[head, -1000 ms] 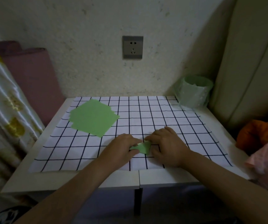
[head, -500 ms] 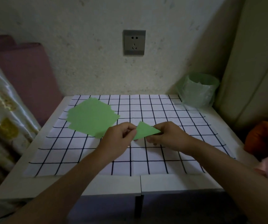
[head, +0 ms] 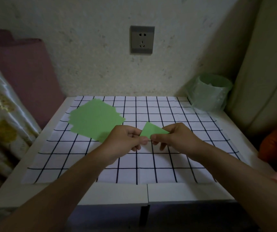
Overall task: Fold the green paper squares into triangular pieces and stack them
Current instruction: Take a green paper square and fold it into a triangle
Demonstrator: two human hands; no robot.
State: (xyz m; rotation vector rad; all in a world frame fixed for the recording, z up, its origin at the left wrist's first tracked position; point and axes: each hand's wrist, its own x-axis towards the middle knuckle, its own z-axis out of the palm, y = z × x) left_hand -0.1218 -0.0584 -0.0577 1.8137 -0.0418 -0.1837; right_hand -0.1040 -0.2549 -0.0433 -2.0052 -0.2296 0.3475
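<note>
Leftmost, beyond the left edge of the checked cloth [head: 168, 164], hangs a shiny floral curtain [head: 2, 114], and beside it a mauve padded roll [head: 25, 72] leans against the wall. The cloth itself, white with dark grid lines, covers most of a white table [head: 117, 193].

On the cloth's far left corner lies a loose pile of green paper squares [head: 96, 119], flat and unfolded, their edges fanned out of line.

The left hand [head: 126, 143] hovers over the middle of the cloth, just right of the pile. Its fingers are curled inward, and thumb and forefinger pinch the left corner of a folded green triangle [head: 152, 131]. On the wall past the cloth's far edge sits a grey wall socket [head: 142, 40].

The triangle is held over the cloth's centre, between the two hands, its apex pointing away from the person; it looks clear of the cloth.

The right hand [head: 176, 138] grasps the same triangle from the other side, thumb and forefinger nipping its near edge and right corner, the remaining fingers bent loosely beneath.

Just off the cloth's far right corner stands a pale green bin [head: 213, 92] with a plastic liner. Beyond the cloth's right edge rises a beige cushioned panel [head: 268, 64], with an orange bundle [head: 276, 144] lower down.
</note>
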